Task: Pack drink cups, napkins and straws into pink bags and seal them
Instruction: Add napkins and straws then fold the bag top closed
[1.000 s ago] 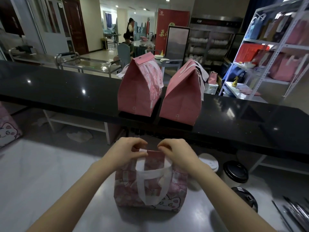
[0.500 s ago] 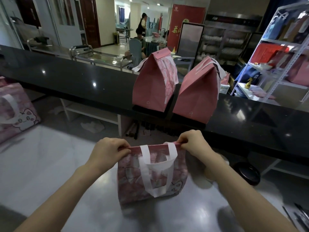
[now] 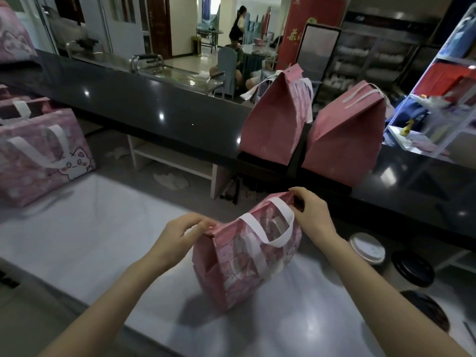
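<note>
My left hand (image 3: 180, 237) and right hand (image 3: 310, 215) pinch the soft pink bag's (image 3: 247, 256) top edge; it likely crumples easily.

**1 head-worn wide-angle view, looking forward and down across the worktop.**

The camera sits above and behind the person's forearms, which enter from the bottom edge and converge low in the middle. There the left hand (image 3: 180, 235) and right hand (image 3: 311, 215) pinch the top of a pink bag (image 3: 244, 261), close to the lens. The grey worktop (image 3: 90, 228) fills the lower half. The black counter (image 3: 154, 109) crosses the middle on a slant, dropping toward the right. Beyond it, far off, a room with tables (image 3: 206, 37) takes the top. Straight lines bow near the edges.
</note>
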`<action>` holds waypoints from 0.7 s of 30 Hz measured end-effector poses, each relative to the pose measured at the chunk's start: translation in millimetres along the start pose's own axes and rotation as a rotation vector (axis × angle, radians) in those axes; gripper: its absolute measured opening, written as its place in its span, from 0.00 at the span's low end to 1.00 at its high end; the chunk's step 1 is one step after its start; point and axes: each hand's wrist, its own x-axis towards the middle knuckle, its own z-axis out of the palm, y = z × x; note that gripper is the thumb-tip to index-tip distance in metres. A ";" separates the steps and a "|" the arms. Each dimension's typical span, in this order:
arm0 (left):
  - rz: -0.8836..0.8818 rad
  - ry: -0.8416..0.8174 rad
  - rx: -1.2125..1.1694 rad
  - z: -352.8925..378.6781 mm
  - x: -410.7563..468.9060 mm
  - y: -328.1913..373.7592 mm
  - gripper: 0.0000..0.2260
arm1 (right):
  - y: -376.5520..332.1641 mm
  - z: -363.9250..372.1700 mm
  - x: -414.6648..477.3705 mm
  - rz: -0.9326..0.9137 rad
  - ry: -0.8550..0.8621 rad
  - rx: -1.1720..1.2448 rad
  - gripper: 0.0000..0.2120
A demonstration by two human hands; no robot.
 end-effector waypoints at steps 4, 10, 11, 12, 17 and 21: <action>-0.098 -0.186 0.005 9.0 21.5 -60.0 0.13 | 21.9 8.4 -37.6 0.153 0.055 -0.038 0.30; -0.305 -0.244 -0.150 32.3 17.6 -84.1 0.14 | 35.9 38.3 -109.3 0.350 -0.052 -0.089 0.28; -0.334 -0.217 -0.203 34.5 14.1 -86.0 0.14 | 33.6 45.6 -123.8 0.395 -0.113 -0.019 0.29; -0.338 -0.210 -0.221 36.6 8.3 -87.4 0.16 | 29.9 53.4 -138.6 0.439 -0.204 0.092 0.31; -0.164 -0.254 -0.175 43.3 -39.6 -92.9 0.33 | -4.0 88.6 -189.6 0.376 -0.451 0.462 0.56; -0.108 -0.202 -0.147 52.1 -63.9 -88.0 0.40 | -35.5 95.8 -215.8 0.348 -0.255 0.606 0.51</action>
